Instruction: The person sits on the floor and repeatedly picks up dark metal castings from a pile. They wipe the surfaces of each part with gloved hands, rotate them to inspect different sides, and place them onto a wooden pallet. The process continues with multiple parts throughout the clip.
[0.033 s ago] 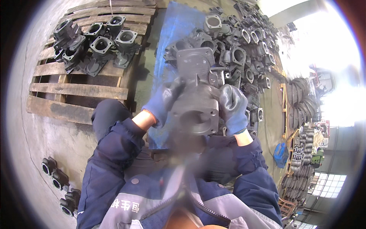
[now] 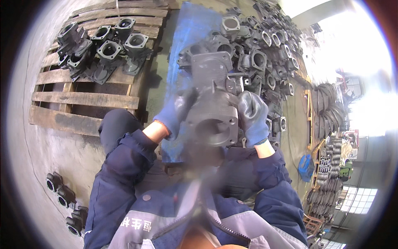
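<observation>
A dark grey metal pipe casting (image 2: 213,103) is in front of me, with a square flange at its far end and a wide round opening in its near flange. My left hand (image 2: 176,112), in a blue and dark coated glove, is closed against its left side; its fingertips are blurred and partly hidden. On the other side, my right hand (image 2: 253,117), gloved the same way, has its fingers curled in and pressed to the casting's right edge. A small bracket with holes (image 2: 236,84) projects from the casting just beyond my right hand.
A large heap of similar castings (image 2: 265,54) spreads behind and to the right, by a blue board (image 2: 195,20). At left a wooden pallet (image 2: 83,99) carries several castings (image 2: 110,50). More castings (image 2: 64,199) stand on the floor lower left. A blue bag-like item (image 2: 306,168) lies right.
</observation>
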The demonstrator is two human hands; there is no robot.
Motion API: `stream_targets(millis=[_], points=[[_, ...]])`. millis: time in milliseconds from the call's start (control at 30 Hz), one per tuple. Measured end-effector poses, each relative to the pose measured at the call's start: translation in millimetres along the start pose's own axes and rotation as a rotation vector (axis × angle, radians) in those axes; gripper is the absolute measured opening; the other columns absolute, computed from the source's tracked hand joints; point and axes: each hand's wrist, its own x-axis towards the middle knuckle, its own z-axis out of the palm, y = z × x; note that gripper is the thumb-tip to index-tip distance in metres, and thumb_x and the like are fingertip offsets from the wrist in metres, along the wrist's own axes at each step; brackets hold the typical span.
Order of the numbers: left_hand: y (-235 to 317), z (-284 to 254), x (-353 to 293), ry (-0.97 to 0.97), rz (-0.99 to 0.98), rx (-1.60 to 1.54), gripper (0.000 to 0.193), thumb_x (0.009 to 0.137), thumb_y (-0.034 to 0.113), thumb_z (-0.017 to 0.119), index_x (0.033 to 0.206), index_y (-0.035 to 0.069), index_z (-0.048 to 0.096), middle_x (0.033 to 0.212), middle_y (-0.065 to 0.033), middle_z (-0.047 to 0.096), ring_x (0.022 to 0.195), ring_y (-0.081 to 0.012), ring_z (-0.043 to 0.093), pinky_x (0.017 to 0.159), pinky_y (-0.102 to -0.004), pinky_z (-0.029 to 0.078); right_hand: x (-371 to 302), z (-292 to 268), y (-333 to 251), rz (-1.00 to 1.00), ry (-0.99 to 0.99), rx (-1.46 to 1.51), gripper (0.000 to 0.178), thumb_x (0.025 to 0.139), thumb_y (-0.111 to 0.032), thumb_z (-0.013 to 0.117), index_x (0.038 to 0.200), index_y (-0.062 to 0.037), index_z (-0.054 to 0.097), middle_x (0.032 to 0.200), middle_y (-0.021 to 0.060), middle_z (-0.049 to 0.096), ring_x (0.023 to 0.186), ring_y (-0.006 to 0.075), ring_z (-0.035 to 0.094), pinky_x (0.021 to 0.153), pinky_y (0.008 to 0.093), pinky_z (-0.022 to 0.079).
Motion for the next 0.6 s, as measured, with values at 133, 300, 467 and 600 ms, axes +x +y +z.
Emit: stream_targets(millis=[133, 300, 467, 600], points=[[13, 0, -7, -0.038, 0.012, 0.033, 0.047, 0.1, 0.042, 0.057, 0.118, -0.001, 0.065, 0.105, 0.0003, 0.064, 0.098, -0.0092, 0.055, 0.089, -0.0239, 0.045, 9, -13, -8, 0.047, -0.216, 0.245, 0.036, 0.079, -0.024, 0.077, 0.102, 0.0006, 0.066, 0.091, 0.0161, 0.065, 0.088, 0.0324, 0.064, 0.071, 0.0414, 0.051], [23, 9, -9, 0.036, -0.059, 0.049, 0.046, 0.099, 0.043, 0.058, 0.113, 0.0, 0.067, 0.095, 0.0022, 0.063, 0.085, -0.0064, 0.052, 0.076, -0.0215, 0.043, 22, -20, -23, 0.265, -0.404, 0.316, 0.047, 0.092, -0.043, 0.065, 0.096, 0.0036, 0.065, 0.083, 0.0069, 0.06, 0.08, 0.0179, 0.057, 0.071, 0.033, 0.047], [24, 8, -14, -0.001, -0.113, 0.256, 0.041, 0.099, 0.042, 0.058, 0.107, 0.004, 0.07, 0.082, 0.007, 0.06, 0.068, -0.0032, 0.047, 0.059, -0.0201, 0.039, 23, -1, -17, 0.624, -0.67, 0.258, 0.049, 0.096, -0.044, 0.061, 0.097, 0.0036, 0.069, 0.078, 0.0034, 0.065, 0.073, 0.0106, 0.056, 0.068, 0.0289, 0.046], [12, 5, -12, 0.021, -0.093, 0.268, 0.04, 0.098, 0.041, 0.059, 0.104, 0.003, 0.071, 0.082, 0.007, 0.061, 0.066, -0.0029, 0.048, 0.059, -0.0204, 0.04, 22, 7, -11, 0.409, -0.727, 0.066, 0.048, 0.099, -0.04, 0.04, 0.092, -0.003, 0.07, 0.088, 0.0193, 0.071, 0.084, 0.0327, 0.068, 0.081, 0.0397, 0.053]])
